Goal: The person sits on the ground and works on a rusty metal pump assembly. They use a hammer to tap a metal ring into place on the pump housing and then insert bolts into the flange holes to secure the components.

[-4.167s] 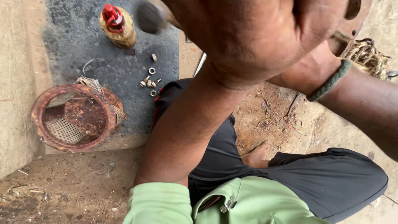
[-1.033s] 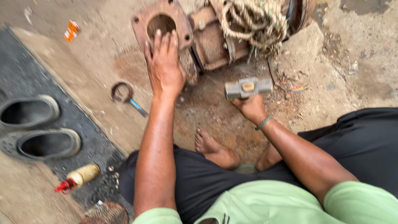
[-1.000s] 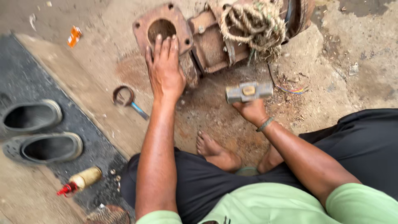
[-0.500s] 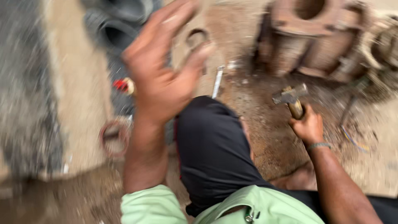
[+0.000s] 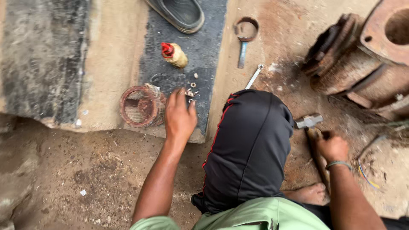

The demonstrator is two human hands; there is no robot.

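Reaching with my left hand [image 5: 180, 116] onto the dark mat [image 5: 204, 47], fingers spread and curled down over a small scatter of nuts and washers [image 5: 190, 90]. Fingertips touch or nearly touch the nearest pieces; I cannot tell if anything is pinched yet, and nothing shows in the palm. My right hand [image 5: 332, 147] is closed around the handle of a hammer [image 5: 309, 121], head resting low on the dirt floor [image 5: 106, 170] on the right, just beside my raised knee in black trousers [image 5: 251, 145].

To do this pick well, as I judge it: come at one piece only, thumb and forefinger, and lift straight up. The pieces lie close together near the mat's near edge, so a sweeping grab could flick some off into the dirt, where they would be hard to find. Keep the hammer parked and still meanwhile.

Around it: a rusty round strainer [image 5: 140, 106] sits just left of the left hand, on the concrete ledge [image 5: 106, 55], close enough for the wrist to knock. A small yellowish bottle with a red cap [image 5: 174, 54] lies on the mat just beyond the pieces. A shoe [image 5: 179, 12] is at the far end of the mat. Right of the mat, a ring-headed wrench [image 5: 245, 36] and a thin spanner [image 5: 254, 76] lie on the ground. A big rusty pump body [image 5: 366, 59] fills the far right. The knee blocks a direct reach between the hands.
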